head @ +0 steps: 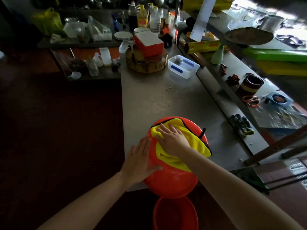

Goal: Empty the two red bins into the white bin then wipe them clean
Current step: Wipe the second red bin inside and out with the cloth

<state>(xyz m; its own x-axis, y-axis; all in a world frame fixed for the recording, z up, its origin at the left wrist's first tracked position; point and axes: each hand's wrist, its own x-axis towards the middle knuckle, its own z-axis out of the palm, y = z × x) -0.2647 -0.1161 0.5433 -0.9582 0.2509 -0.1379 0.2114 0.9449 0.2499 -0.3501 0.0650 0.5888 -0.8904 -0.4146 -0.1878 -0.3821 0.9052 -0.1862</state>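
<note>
A red bin [174, 180] is lying overturned on the counter's [157, 97] near edge, the right hand [172, 140] pressing a yellow cloth [196, 140] flat on it and the left hand [141, 160] bracing its side, fingers straight. Overhanging the edge, it is likely risking a slide off under a hard wipe. Two red bins are showing, the second red bin [174, 214] below, and one cloth; no white bin is showing.

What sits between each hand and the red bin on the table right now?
Only the yellow cloth: it lies spread under the right hand, pressed against the red bin. The left hand rests flat on the bin's bare side, with nothing visible between them.
</note>
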